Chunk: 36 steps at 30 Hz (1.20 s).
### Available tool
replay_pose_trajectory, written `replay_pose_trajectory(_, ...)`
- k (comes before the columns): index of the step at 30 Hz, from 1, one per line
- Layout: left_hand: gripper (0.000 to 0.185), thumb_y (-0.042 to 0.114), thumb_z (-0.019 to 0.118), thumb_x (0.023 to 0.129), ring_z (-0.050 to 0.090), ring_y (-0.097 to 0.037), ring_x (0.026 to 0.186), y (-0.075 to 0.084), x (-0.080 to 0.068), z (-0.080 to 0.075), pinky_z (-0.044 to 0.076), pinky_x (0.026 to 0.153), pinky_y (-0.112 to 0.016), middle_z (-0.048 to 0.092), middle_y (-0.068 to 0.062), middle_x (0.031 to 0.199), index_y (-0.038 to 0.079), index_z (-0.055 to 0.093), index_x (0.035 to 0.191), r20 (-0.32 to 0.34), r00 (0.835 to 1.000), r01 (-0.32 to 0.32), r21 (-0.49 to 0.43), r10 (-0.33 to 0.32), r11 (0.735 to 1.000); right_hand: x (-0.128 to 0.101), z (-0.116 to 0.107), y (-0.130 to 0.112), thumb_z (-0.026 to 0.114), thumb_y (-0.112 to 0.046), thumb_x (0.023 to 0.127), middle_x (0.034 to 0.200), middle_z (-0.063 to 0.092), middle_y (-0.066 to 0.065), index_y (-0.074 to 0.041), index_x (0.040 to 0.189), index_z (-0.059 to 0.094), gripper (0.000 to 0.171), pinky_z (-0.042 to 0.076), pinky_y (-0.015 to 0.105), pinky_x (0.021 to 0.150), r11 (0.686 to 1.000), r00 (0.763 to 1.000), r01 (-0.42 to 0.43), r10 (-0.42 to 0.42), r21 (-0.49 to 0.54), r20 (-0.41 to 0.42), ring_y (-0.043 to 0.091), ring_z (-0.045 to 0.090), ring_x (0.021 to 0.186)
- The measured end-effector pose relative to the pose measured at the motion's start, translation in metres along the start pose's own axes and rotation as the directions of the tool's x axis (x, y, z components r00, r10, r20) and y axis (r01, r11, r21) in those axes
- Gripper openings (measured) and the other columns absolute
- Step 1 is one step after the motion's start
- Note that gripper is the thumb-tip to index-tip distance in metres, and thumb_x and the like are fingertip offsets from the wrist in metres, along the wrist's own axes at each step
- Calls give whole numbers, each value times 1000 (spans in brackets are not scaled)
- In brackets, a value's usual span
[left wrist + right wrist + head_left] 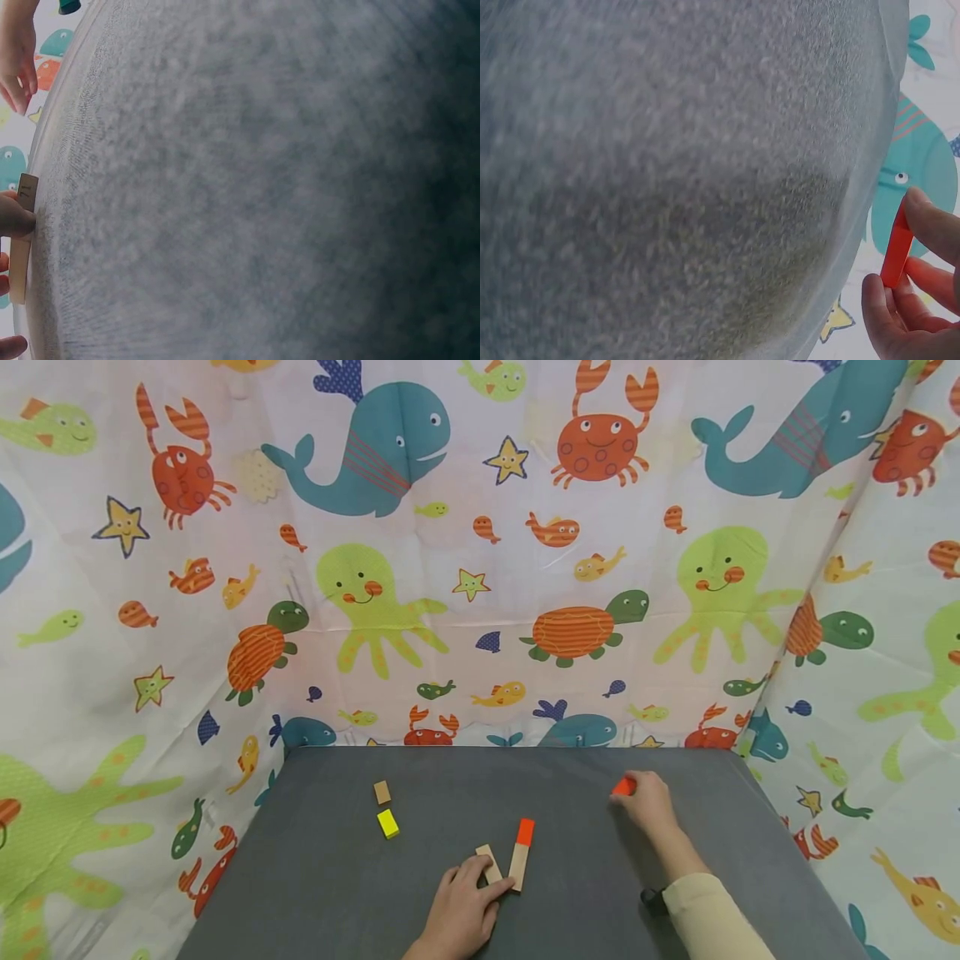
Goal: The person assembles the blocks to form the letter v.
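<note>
My left hand point(461, 906) is low in the middle of the head view. It pinches a plain wooden block point(490, 865) between fingers and thumb, the thumb tip close by a second, longer-looking wooden block point(518, 867). A flat orange-red block point(526, 832) lines up with that second block's far end. Off to the right, my right hand point(651, 808) holds another orange-red block point(625, 787) above the cloth. The right wrist view shows this block point(898, 255) between thumb and fingers. In the left wrist view, the thumb crosses a wooden block point(27, 191) with dark markings.
On the left of the grey cloth-covered table point(315, 893) lie a small brown block point(382, 792) and a yellow block point(387, 823), close together. A curtain point(465, 527) printed with sea animals hangs behind and along both sides. A dark band point(654, 902) sits at the right wrist.
</note>
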<state>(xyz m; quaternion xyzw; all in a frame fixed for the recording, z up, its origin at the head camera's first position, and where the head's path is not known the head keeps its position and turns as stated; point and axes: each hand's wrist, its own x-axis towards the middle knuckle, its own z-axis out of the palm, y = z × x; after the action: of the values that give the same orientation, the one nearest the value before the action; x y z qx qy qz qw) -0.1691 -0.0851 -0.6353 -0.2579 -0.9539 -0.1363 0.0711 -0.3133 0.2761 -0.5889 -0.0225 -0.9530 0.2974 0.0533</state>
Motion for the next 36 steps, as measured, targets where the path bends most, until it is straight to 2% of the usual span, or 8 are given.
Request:
replay_pose_trajectory(17, 44, 27, 69, 95, 52, -22, 127, -1, 1, 0, 50, 90, -52, 54, -3, 138, 46, 62, 134, 4, 1000, -1, -12, 1, 1000, 0, 5, -20, 87, -18, 78, 119, 63, 31, 9, 124, 65, 58, 49, 58, 93, 998, 998, 62, -62, 1, -9, 45, 59, 108)
replay_pose_trajectory(22, 45, 27, 70, 95, 52, -22, 127, -1, 0, 1, 50, 90, -51, 54, -3, 138, 47, 61, 134, 9, 1000, -5, -12, 5, 1000, -1, 6, -28, 87, -17, 78, 119, 63, 30, 9, 124, 65, 57, 49, 57, 94, 998, 998, 57, -57, 16, -6, 44, 58, 109)
replay_pose_trajectory(36, 42, 28, 69, 95, 54, -21, 125, -1, 0, 0, 51, 89, -50, 55, -3, 136, 46, 63, 133, -14, 1000, -16, -2, 16, 1000, -1, 14, -42, 88, -17, 77, 116, 65, 27, 8, 121, 67, 55, 49, 56, 94, 994, 994, 105, -105, 25, -4, 42, 60, 108)
